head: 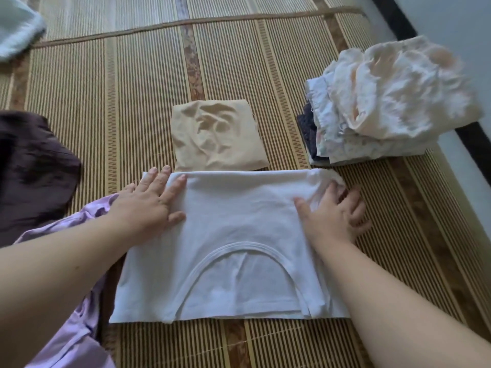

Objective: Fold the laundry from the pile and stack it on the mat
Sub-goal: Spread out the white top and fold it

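Observation:
A white top [228, 235] lies folded flat on the woven bamboo mat [119, 107], its neckline toward me. My left hand [148, 200] presses flat on its far left corner with straight fingers. My right hand [334, 213] lies spread on the far right corner, where the cloth bunches a little. Just beyond the white top sits a folded beige garment [216, 136]. A stack of folded pale floral and dark clothes [377, 107] stands at the right. The unfolded pile at the left holds a lilac garment [79, 328] and a dark brown one [32, 168].
A pale blue-white fluffy cloth [16, 25] lies at the far left corner. The mat's right edge meets a dark border [473, 147] and a pale floor. Bare mat stretches behind the beige garment.

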Demonstrator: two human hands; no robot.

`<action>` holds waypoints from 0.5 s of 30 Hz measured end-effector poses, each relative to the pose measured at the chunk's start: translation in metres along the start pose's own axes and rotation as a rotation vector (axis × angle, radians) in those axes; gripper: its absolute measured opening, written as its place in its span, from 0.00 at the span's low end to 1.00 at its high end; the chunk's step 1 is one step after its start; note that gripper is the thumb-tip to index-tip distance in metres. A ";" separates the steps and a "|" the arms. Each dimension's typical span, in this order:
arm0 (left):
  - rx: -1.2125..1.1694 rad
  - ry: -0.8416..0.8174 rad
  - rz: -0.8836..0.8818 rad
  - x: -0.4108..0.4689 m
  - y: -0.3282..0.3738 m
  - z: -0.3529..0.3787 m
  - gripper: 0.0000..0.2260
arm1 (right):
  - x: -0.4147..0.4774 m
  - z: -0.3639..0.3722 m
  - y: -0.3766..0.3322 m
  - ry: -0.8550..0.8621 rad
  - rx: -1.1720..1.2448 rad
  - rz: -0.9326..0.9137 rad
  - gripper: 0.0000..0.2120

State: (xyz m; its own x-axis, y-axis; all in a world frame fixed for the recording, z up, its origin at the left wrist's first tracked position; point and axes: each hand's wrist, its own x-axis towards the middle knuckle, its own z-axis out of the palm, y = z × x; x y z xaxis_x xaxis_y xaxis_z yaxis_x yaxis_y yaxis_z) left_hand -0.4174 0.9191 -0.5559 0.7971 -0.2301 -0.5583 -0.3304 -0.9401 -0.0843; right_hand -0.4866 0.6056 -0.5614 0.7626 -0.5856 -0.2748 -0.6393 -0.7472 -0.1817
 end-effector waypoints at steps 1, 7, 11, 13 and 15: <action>0.004 -0.006 -0.004 0.000 0.001 0.000 0.36 | -0.006 0.003 0.000 0.037 0.020 -0.011 0.41; 0.021 0.019 -0.045 -0.012 0.012 0.008 0.38 | -0.098 0.037 0.011 -0.296 -0.219 -0.518 0.41; 0.082 0.010 -0.049 -0.040 0.039 0.016 0.41 | -0.087 0.017 0.055 -0.418 -0.342 -0.548 0.39; 0.090 -0.041 -0.038 -0.063 0.058 0.021 0.45 | -0.075 0.003 0.071 -0.470 -0.417 -0.572 0.40; 0.077 -0.106 -0.025 -0.087 0.078 0.026 0.48 | -0.063 -0.012 0.083 -0.507 -0.532 -0.569 0.43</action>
State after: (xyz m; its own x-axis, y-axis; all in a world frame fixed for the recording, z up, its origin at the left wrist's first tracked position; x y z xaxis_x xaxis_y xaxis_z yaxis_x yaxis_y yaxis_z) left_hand -0.5261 0.8730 -0.5355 0.7494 -0.1751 -0.6386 -0.3520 -0.9222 -0.1603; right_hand -0.5869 0.5767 -0.5478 0.7325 0.0269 -0.6802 0.0431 -0.9990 0.0069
